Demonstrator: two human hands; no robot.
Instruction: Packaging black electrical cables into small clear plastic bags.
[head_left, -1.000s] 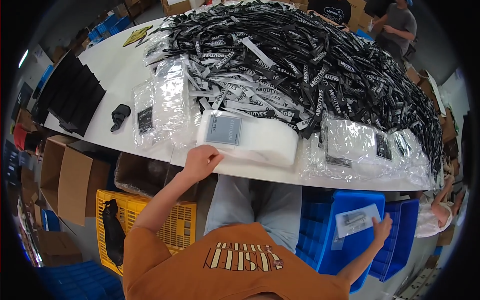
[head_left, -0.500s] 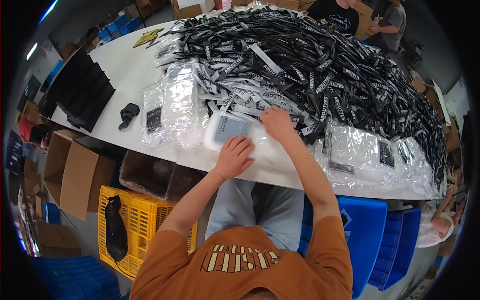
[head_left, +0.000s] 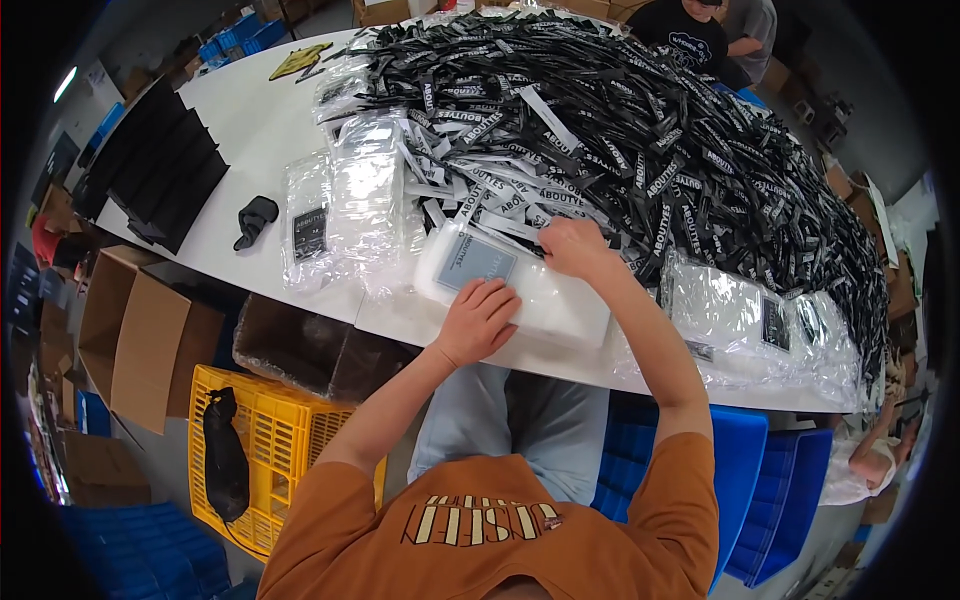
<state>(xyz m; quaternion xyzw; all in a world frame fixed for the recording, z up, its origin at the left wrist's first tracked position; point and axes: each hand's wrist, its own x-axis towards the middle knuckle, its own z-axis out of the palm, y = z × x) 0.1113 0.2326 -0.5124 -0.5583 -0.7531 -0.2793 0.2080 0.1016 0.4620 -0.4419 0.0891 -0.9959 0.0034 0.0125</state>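
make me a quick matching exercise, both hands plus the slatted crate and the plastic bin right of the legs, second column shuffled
1. left hand
2. right hand
3. slatted crate
4. plastic bin

A. blue
B. at the near edge of the printed strip pile
C. yellow
D. on the white stack, beside its grey label

Pairs: 1-D, 2-B, 3-C, 4-A

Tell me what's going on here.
A person's left hand rests on the near side of a white stack with a gray label. The right hand is at the stack's far edge, beside a heap of black and white strips; whether it grips one is unclear. Clear-wrapped packs lie either side.
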